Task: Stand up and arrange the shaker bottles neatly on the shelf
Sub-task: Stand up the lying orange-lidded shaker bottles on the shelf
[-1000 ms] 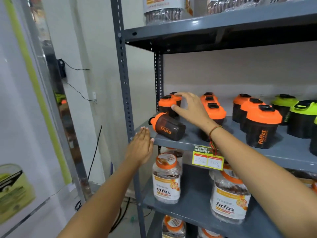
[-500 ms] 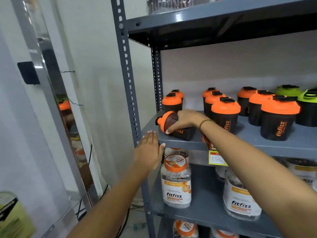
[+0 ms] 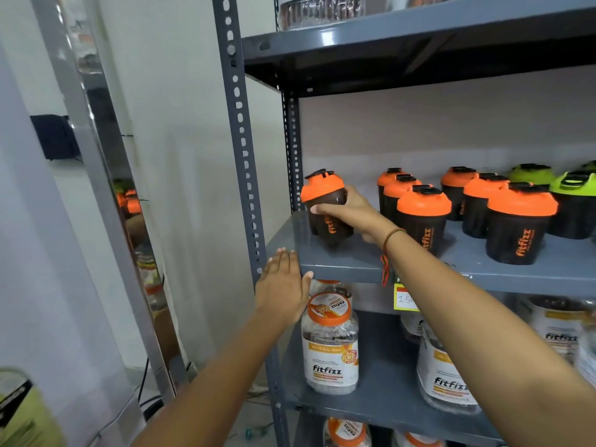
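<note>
Shaker bottle [image 3: 327, 209], dark body, orange lid, black cap: nearly upright, tilted slightly left, at the left end of the grey shelf [image 3: 342, 262]. Right of it, more orange-lidded bottles [image 3: 423, 214] stand upright in rows; green-lidded bottles [image 3: 572, 201] stand far right.

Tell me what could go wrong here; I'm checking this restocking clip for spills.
The shaker bottle in the right hand is tilted, its base near the shelf's left front corner; released early, it might tip off the edge. The forearm reaches close past the nearest upright shaker and could nudge it. The left hand is open by the edge.
</note>
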The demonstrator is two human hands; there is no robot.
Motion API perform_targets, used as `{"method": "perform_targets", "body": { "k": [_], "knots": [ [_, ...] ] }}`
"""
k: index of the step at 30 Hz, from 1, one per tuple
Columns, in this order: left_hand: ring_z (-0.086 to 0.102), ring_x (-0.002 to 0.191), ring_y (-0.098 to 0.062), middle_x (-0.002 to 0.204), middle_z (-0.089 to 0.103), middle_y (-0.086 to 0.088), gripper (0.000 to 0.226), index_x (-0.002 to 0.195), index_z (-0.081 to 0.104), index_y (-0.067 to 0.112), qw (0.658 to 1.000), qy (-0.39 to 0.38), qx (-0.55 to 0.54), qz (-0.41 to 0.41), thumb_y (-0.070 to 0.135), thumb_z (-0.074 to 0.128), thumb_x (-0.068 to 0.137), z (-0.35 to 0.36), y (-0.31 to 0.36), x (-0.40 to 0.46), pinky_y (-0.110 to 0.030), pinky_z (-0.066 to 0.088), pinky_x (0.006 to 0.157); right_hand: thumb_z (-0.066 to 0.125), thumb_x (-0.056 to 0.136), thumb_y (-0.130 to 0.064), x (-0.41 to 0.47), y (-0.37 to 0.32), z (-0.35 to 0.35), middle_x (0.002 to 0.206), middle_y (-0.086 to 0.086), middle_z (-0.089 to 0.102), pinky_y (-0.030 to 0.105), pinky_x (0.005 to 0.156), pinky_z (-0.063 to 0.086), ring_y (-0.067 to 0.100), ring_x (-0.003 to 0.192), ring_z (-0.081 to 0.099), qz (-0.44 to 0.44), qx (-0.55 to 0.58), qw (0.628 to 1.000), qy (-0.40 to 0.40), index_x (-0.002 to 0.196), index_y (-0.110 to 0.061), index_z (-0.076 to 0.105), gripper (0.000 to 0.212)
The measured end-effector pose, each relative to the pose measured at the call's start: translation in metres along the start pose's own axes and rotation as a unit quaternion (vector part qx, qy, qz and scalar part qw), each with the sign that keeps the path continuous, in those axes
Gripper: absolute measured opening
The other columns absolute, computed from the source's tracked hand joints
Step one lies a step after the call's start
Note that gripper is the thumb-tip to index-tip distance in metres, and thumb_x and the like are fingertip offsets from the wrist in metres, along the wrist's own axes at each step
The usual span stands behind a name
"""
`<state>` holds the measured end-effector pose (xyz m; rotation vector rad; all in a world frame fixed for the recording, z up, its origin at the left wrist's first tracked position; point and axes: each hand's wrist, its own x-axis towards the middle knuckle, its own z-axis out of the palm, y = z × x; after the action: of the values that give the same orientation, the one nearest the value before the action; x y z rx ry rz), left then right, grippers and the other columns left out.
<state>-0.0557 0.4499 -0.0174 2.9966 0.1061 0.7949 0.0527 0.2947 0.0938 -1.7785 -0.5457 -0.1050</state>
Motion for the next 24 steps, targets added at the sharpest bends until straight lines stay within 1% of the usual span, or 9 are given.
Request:
{"method": "perform_targets", "body": {
  "k": [1,3,6,8,10,13,16,21,24],
  "knots": [
    [0.016,0.144,-0.027,0.157,0.020,-0.013,0.063,0.150,0.016,0.009,1.000,-0.002,-0.001,0.000,0.048,0.019,0.100,0.000,0.000,0.000,-0.042,0.015,0.118,0.087,0.060,-0.043,0.000,0.002,0.003,0.115,-0.003,0.060,0.024,0.073,0.049,0.014,0.103,0.060,-0.006,0.033,0.999,0.005,0.134,-0.026,0.042,0.089],
    [0.015,0.144,-0.027,0.158,0.019,-0.012,0.062,0.150,0.015,0.010,1.000,-0.004,-0.005,0.000,0.048,0.019,0.101,0.000,0.000,0.000,-0.041,0.014,0.118,0.086,0.063,-0.041,-0.001,0.009,0.009,0.116,-0.006,0.061,0.022,0.075,0.049,0.011,0.106,0.060,-0.015,0.080,0.997,0.011,0.131,-0.027,0.043,0.082],
    [0.013,0.145,-0.026,0.158,0.018,-0.013,0.062,0.150,0.014,0.009,1.000,-0.004,0.003,0.005,0.047,0.019,0.101,0.000,0.000,0.000,-0.041,0.013,0.118,0.086,0.064,-0.042,-0.003,0.019,0.018,0.119,-0.010,0.060,0.016,0.077,0.047,0.004,0.109,0.057,-0.027,0.097,0.995,-0.005,0.128,-0.030,0.043,0.078],
    [0.013,0.145,-0.026,0.158,0.018,-0.014,0.062,0.150,0.015,0.009,1.000,-0.001,0.006,0.006,0.046,0.019,0.101,0.000,0.000,0.000,-0.041,0.014,0.118,0.086,0.062,-0.045,-0.002,0.026,0.022,0.123,-0.007,0.060,0.022,0.088,0.049,0.005,0.112,0.057,-0.029,0.096,0.995,-0.018,0.133,-0.028,0.043,0.085],
    [0.014,0.145,-0.026,0.157,0.019,-0.014,0.062,0.150,0.015,0.008,1.000,0.001,0.008,0.009,0.046,0.019,0.101,0.000,0.000,0.000,-0.041,0.014,0.118,0.086,0.061,-0.045,-0.001,0.032,0.026,0.126,-0.003,0.060,0.032,0.099,0.049,0.012,0.116,0.058,-0.022,0.089,0.996,-0.024,0.135,-0.024,0.042,0.089],
    [0.015,0.144,-0.026,0.157,0.021,-0.014,0.061,0.149,0.018,0.008,1.000,0.011,0.005,0.012,0.046,0.020,0.101,0.001,0.000,-0.001,-0.040,0.014,0.118,0.086,0.064,-0.042,0.001,0.039,0.028,0.130,0.003,0.059,0.041,0.105,0.047,0.019,0.120,0.057,-0.015,0.072,0.997,-0.024,0.135,-0.019,0.042,0.087],
    [0.016,0.144,-0.025,0.156,0.022,-0.014,0.061,0.149,0.019,0.008,1.000,0.015,0.002,0.013,0.046,0.020,0.101,0.001,0.000,-0.001,-0.040,0.013,0.118,0.086,0.067,-0.038,0.000,0.044,0.028,0.131,0.003,0.058,0.039,0.103,0.047,0.019,0.121,0.056,-0.008,0.090,0.996,-0.026,0.138,-0.019,0.040,0.087],
    [0.016,0.144,-0.026,0.156,0.023,-0.014,0.061,0.149,0.019,0.008,1.000,0.018,-0.001,0.015,0.045,0.020,0.101,0.002,-0.001,0.000,-0.040,0.013,0.118,0.085,0.072,-0.035,-0.006,0.045,0.028,0.126,-0.003,0.056,0.020,0.080,0.046,0.014,0.114,0.054,-0.011,0.089,0.995,-0.037,0.141,-0.023,0.036,0.086],
    [0.017,0.144,-0.027,0.156,0.023,-0.014,0.061,0.149,0.019,0.008,1.000,0.012,-0.009,0.006,0.046,0.021,0.101,0.003,-0.001,0.001,-0.042,0.015,0.118,0.085,0.073,-0.035,-0.008,0.044,0.028,0.127,-0.004,0.054,0.023,0.085,0.044,0.015,0.116,0.052,-0.011,0.084,0.996,-0.042,0.144,-0.023,0.032,0.090]
  ]
}}
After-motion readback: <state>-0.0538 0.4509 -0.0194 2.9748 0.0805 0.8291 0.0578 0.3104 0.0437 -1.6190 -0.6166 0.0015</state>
